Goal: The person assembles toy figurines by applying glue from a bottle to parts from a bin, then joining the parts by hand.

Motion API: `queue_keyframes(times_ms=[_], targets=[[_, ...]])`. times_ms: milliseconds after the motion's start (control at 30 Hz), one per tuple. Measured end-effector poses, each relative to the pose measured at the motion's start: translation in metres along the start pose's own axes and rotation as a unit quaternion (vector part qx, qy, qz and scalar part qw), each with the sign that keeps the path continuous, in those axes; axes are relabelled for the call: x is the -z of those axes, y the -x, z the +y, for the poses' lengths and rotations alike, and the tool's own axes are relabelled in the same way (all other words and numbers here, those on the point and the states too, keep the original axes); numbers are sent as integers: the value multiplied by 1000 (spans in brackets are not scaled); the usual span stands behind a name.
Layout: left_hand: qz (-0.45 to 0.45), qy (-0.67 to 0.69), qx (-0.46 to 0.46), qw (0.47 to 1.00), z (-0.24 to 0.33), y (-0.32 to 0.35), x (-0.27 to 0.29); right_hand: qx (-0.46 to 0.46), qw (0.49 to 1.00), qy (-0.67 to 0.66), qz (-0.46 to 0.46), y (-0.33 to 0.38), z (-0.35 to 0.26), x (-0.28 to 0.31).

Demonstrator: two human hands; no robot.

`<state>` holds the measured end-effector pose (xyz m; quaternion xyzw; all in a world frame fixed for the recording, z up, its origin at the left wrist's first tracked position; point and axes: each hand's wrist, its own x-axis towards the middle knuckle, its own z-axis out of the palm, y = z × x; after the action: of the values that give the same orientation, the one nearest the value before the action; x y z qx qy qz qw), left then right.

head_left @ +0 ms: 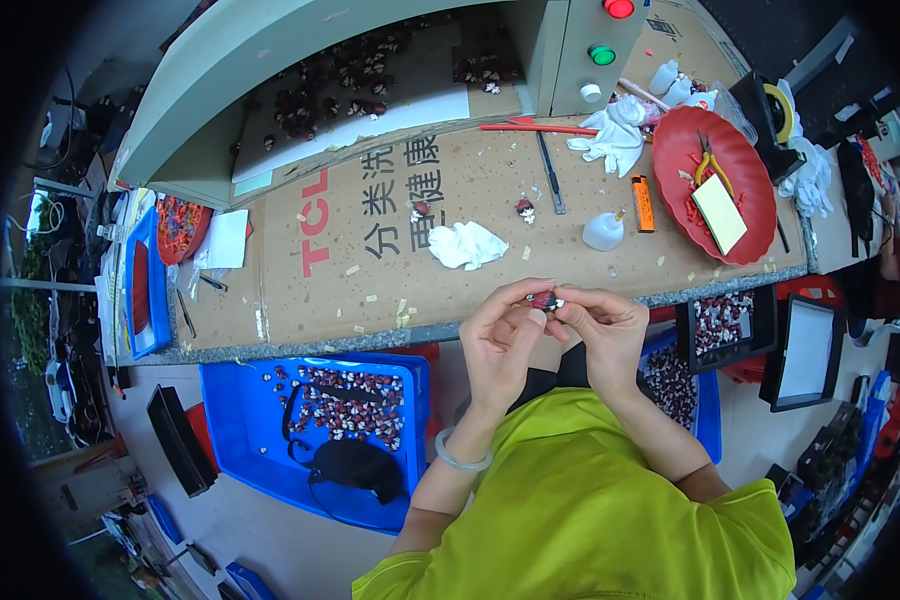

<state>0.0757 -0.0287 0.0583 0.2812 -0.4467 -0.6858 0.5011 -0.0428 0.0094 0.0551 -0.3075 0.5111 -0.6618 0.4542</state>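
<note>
My left hand [499, 345] and my right hand [610, 328] meet above the front edge of the bench. Between their fingertips they pinch a small dark red, black and white figurine [543, 300]; finer detail is too small to tell. Two similar little pieces, one red-and-white figurine [525, 209] and another figurine [420, 211], lie farther back on the cardboard [340, 300]. A crumpled white tissue [467, 245] rests just beyond my left hand. Past my right hand stands a small white squeeze bottle [604, 231], beside an orange cylinder [642, 204].
A red dish [671, 142] holds yellow-handled pliers [711, 165] and a pale yellow pad. Behind the cardboard is a grey machine [210, 110] with figurines inside. A blue bin [255, 455] with figurines and a black bag sits lower left; a black tray [685, 335] of pieces is at right.
</note>
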Motion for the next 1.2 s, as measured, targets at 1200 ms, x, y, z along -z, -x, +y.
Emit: queue_keyframes(times_ms=[1200], targets=[[53, -42, -36, 997, 18, 1, -13, 62, 998, 1, 1, 10, -13, -14]])
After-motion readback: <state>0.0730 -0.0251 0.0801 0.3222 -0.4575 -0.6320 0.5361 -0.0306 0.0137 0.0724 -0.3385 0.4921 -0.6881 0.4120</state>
